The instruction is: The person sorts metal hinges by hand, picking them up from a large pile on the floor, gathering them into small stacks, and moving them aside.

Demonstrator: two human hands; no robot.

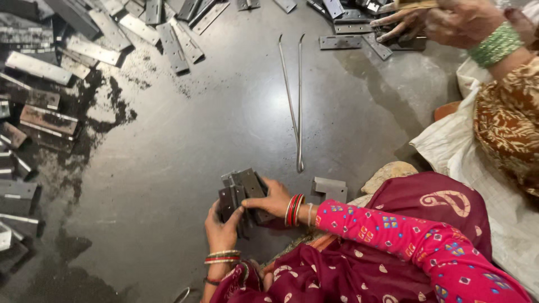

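Note:
My left hand (222, 227) and my right hand (270, 201) together grip a small stack of dark grey metal hinge plates (241, 189) just above the dark floor. The left hand holds the stack's near left side. The right hand presses on it from the right, fingers over the top. Red and gold bangles circle both wrists. A single grey hinge plate (330, 188) lies on the floor just right of my right wrist.
Two long thin metal rods (296, 101) lie on the floor ahead. Piles of flat metal hinge plates (50, 73) fill the left and far edges. Another person's hand (449, 22) with green bangles reaches into plates at the top right. A stone (388, 174) lies by my knee.

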